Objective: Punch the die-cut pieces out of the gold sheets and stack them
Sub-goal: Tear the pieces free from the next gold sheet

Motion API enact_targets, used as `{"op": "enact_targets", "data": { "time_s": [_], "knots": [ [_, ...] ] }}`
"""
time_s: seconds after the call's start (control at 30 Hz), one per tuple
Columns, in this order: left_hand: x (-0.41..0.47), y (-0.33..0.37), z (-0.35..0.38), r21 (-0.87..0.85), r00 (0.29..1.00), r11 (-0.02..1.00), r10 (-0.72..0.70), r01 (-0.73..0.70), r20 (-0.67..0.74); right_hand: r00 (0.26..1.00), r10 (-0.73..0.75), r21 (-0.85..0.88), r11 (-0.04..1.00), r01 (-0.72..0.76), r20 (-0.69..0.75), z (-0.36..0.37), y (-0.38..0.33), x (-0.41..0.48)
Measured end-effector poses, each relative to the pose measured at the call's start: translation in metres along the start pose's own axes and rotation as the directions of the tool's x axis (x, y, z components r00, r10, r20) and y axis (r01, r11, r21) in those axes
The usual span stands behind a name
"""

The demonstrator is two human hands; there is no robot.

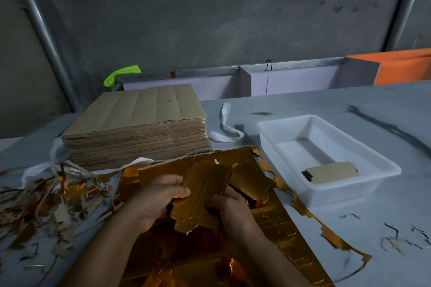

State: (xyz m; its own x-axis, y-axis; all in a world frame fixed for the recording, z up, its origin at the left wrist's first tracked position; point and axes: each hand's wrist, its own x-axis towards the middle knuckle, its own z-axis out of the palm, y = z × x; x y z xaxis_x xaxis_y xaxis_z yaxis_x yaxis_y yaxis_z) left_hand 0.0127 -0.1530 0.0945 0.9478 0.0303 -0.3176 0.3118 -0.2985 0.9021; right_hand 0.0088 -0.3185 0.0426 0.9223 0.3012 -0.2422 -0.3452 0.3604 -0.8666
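Glossy gold die-cut sheet [275,223] is lying flat beneath; left hand [151,198] and right hand [231,207] are clamping a bundle of punched gold card pieces [205,193] above it, seemingly squaring edges for the white plastic tray [342,196].

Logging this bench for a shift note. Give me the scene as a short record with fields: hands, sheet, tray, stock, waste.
left hand: grips bundle of gold pieces, thumb on top
right hand: grips the same bundle
gold sheet: flat under both hands, edges torn
white tray: right of the sheet, holds small stack, brown side up
brown sheet pile: behind, left
scraps: heaped far left
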Motion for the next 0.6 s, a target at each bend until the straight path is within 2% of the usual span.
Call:
{"op": "enact_targets", "data": {
  "time_s": [0.1, 0.23, 0.37, 0.47, 0.6],
  "knots": [
    [0.002, 0.003, 0.002, 0.020, 0.999, 1.000, 0.016, -0.015, -0.036, 1.000, -0.020, 0.063, 0.998, 0.020, -0.001, -0.001, -0.001, -0.001],
    [0.010, 0.003, 0.010, -0.166, 0.987, 0.984, 0.031, -0.058, -0.160, 0.995, 0.054, 0.203, 0.978, -0.035, -0.089, -0.003, -0.005, -0.004],
    [0.013, 0.004, 0.019, -0.268, 0.972, 0.959, 0.027, -0.091, -0.233, 0.985, 0.066, 0.331, 0.944, -0.009, -0.159, -0.006, -0.006, -0.006],
    [0.013, 0.006, 0.024, -0.297, 0.967, 0.950, 0.020, -0.098, -0.253, 0.981, 0.073, 0.340, 0.940, -0.008, -0.179, -0.006, -0.010, -0.009],
    [0.015, 0.009, 0.028, -0.351, 0.965, 0.930, 0.011, -0.106, -0.263, 0.974, 0.129, 0.246, 0.966, -0.081, -0.184, -0.004, -0.016, -0.010]
  ]
}}
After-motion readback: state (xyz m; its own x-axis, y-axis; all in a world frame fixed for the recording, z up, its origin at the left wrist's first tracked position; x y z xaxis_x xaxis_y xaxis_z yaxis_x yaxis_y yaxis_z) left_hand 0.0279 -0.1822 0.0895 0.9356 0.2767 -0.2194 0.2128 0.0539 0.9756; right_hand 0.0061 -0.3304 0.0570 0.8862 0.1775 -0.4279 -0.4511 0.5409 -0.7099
